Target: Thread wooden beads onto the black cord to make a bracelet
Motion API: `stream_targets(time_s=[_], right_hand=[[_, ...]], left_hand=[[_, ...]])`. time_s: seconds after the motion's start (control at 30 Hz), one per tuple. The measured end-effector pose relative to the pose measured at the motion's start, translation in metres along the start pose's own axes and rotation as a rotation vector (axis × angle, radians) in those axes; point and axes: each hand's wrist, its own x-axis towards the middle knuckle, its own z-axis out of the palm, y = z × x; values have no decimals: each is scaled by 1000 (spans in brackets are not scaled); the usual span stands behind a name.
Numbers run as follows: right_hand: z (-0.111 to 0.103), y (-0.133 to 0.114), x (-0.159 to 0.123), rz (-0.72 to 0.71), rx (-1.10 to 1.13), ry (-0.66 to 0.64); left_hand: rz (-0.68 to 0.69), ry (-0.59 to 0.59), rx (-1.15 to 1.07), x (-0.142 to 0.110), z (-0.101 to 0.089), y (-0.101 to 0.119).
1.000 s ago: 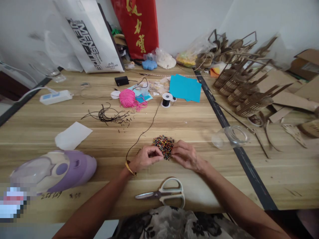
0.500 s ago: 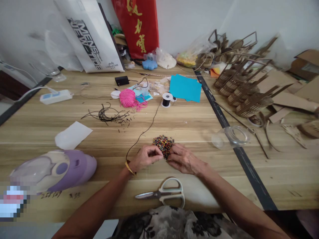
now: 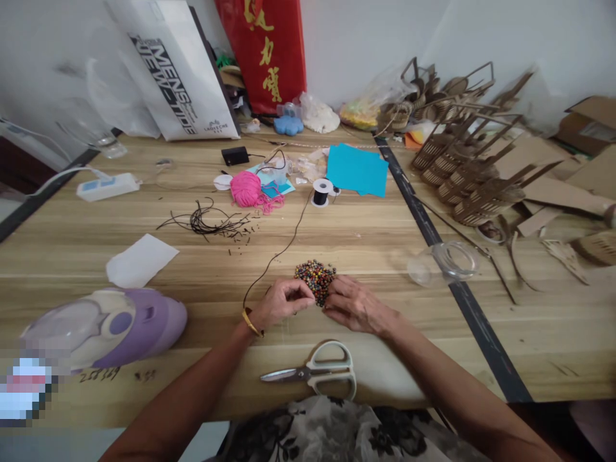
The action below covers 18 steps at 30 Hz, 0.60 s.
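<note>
A small heap of multicoloured beads (image 3: 315, 277) lies on the wooden table in front of me. At its lower left edge, my left hand (image 3: 285, 299) is closed in a pinch, thumb against forefinger. Black cord (image 3: 274, 256) curves from a spool (image 3: 321, 192) down to this hand; its end between the fingertips is too small to see. My right hand (image 3: 353, 305) touches the right side of the heap, fingers curled together; whatever they pinch is hidden. Below both hands lie scissors (image 3: 310, 372) with pale handles, blades pointing left.
Cut black cords (image 3: 206, 221) and pink yarn (image 3: 246, 189) lie beyond my left hand. A purple-and-white appliance (image 3: 120, 327) stands at left. Blue sheets (image 3: 357, 170) lie at the back. Clear tape rolls (image 3: 455, 260) and small woven baskets (image 3: 486, 186) are on the right.
Both hands stay almost in place at the beads. The view has shifted very slightly; nothing else has visibly moved.
</note>
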Motion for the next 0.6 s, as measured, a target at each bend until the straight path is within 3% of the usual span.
stream_targets(time_s=[0.6], right_hand=[[3, -2, -2, -27, -78, -5]], left_hand=[[-3, 0, -22, 4, 2, -1]])
